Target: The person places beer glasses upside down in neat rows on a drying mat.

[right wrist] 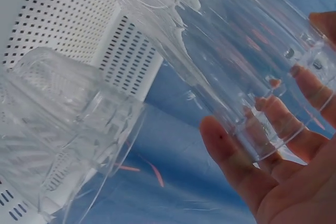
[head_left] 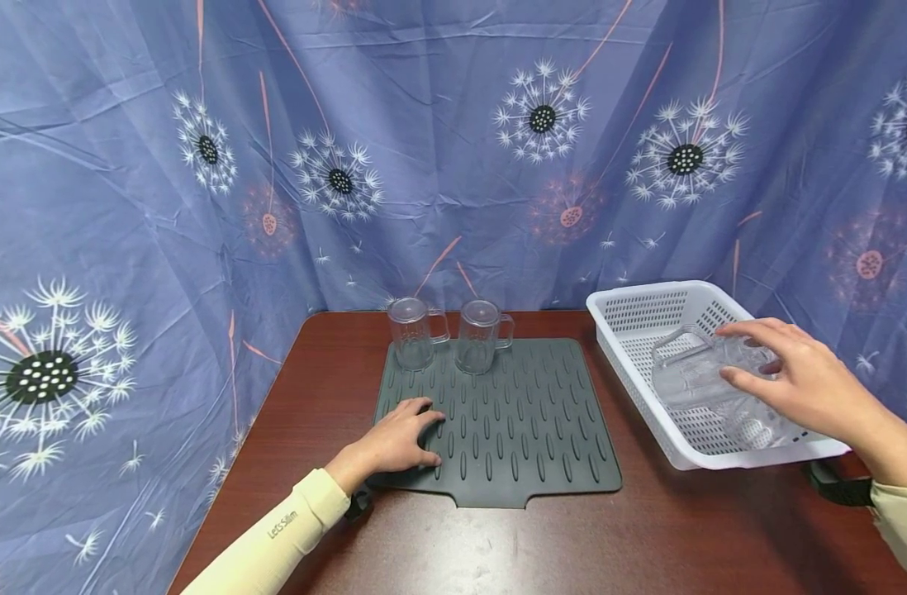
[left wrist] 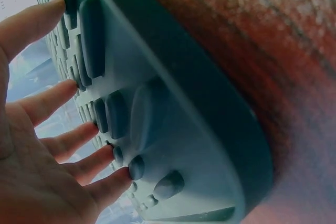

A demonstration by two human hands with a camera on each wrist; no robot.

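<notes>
My right hand point(head_left: 803, 376) grips a clear glass mug point(head_left: 680, 376) by one end, fingers and thumb around it. This mug point(right wrist: 226, 51) is tilted over the white basket point(head_left: 635, 397), its handle toward the back. Another clear glass vessel point(right wrist: 68, 124) lies in the basket, partly hidden by the held mug and hand in the head view. My left hand point(head_left: 397, 438) rests at the left side of the dark grey ridged mat point(head_left: 528, 413), its spread fingertips on the ridges. Two clear glass mugs point(head_left: 412, 339) stand side by side at the mat's back left, handles pointing right.
The mat lies on a reddish-brown wooden table point(head_left: 572, 545), with a tab on its front edge. The perforated basket stands to the right of the mat. A blue curtain point(head_left: 439, 165) with dandelion prints hangs right behind the table and along its left side.
</notes>
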